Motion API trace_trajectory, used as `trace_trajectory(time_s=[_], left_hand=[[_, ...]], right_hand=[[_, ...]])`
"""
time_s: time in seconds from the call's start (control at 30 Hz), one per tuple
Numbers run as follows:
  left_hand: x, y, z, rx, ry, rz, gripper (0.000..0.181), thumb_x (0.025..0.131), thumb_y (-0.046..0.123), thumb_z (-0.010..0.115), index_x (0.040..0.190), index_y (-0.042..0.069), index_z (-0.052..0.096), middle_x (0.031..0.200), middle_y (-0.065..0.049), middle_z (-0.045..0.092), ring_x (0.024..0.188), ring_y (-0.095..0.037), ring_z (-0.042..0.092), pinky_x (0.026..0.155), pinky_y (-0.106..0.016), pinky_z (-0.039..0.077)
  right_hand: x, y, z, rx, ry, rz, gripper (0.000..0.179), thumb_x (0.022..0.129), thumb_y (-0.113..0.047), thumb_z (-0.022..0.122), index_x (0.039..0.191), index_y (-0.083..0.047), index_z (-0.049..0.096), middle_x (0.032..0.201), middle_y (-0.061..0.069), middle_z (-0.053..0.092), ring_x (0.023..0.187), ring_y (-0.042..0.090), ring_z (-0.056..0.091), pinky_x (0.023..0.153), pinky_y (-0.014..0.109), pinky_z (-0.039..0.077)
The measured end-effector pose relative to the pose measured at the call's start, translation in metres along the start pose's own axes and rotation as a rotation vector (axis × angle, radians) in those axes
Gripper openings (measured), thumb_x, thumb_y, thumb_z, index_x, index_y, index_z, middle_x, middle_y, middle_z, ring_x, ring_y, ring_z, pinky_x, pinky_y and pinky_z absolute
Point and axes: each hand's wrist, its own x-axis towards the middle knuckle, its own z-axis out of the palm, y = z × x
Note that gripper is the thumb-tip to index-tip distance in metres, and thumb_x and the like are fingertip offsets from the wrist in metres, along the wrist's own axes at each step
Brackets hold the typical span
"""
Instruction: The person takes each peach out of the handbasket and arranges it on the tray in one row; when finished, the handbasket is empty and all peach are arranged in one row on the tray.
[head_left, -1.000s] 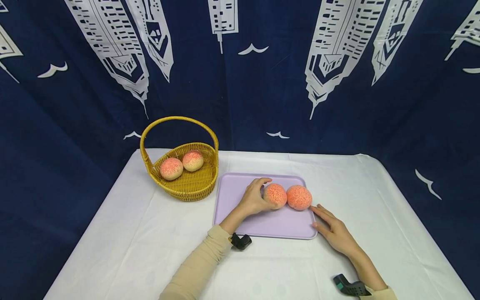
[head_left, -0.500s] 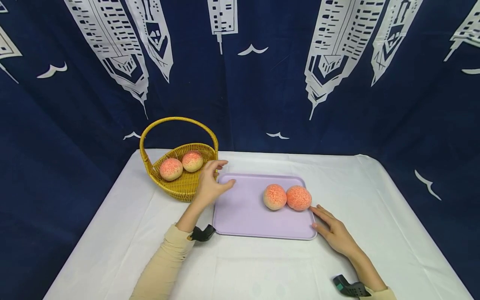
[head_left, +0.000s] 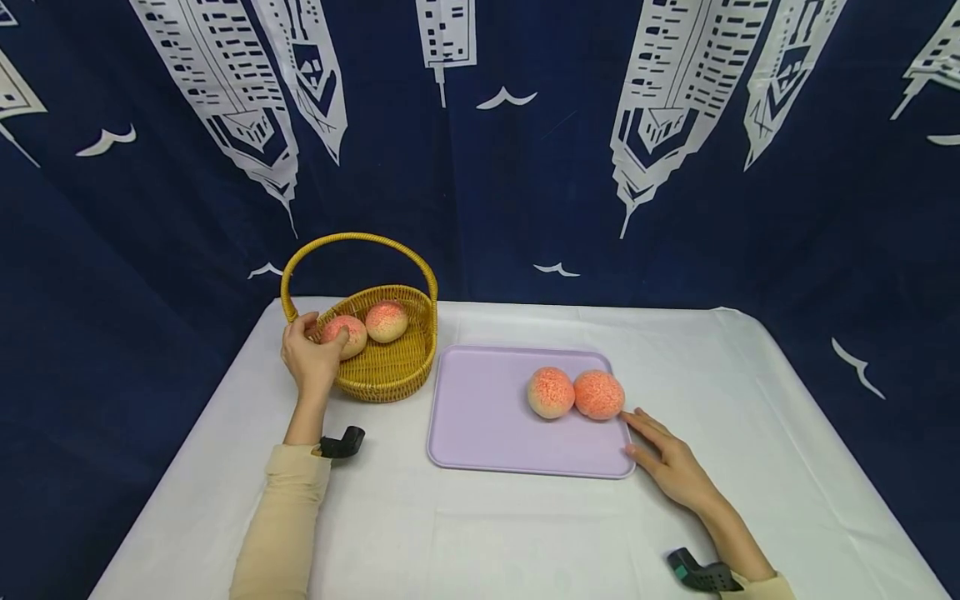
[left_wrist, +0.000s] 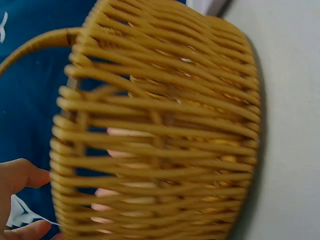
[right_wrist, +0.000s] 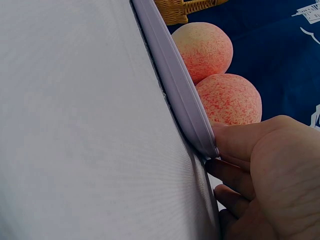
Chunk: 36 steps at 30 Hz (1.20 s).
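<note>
In the head view, my left hand (head_left: pixel 311 358) is over the near left side of a yellow wicker basket (head_left: pixel 390 379). Its thumb and fingers are spread about the left peach (head_left: pixel 352 337); whether they touch it is unclear. In the left wrist view, the fingers (left_wrist: pixel 22 175) are at the basket's rim, while wicker partly hides the peaches inside. Another peach (head_left: pixel 387 321) lies beside the first. My right hand (head_left: pixel 675 471) rests, fingers extended, at the right edge of a lilac tray (head_left: pixel 487 433). Two peaches, the left one (head_left: pixel 551 392) and the right one (head_left: pixel 599 395), sit together on that tray.
A white cloth (head_left: pixel 525 533) covers the table. Behind it hangs a dark blue curtain (head_left: pixel 480 200) printed with white buildings and birds. The basket's tall arched handle (head_left: pixel 360 237) rises over its opening.
My left hand has let go of the left peach on the tray and moved left across to the basket. My right hand has stayed at the tray's edge.
</note>
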Motion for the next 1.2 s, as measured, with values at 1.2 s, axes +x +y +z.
trace_trajectory(time_s=[1.2], left_hand=[[0.01, -0.007, 0.025, 0.384, -0.104, 0.007, 0.061, 0.073, 0.01, 0.079, 0.126, -0.008, 0.058, 0.122, -0.029, 0.061, 0.118, -0.046, 0.05, 0.103, -0.052, 0.037]], right_hand=[[0.0, -0.002, -0.001, -0.009, 0.001, 0.016, 0.047, 0.093, -0.014, 0.064, 0.137, -0.004, 0.054, 0.144, 0.031, 0.044, 0.134, 0.054, 0.035, 0.1, 0.071, 0.03]])
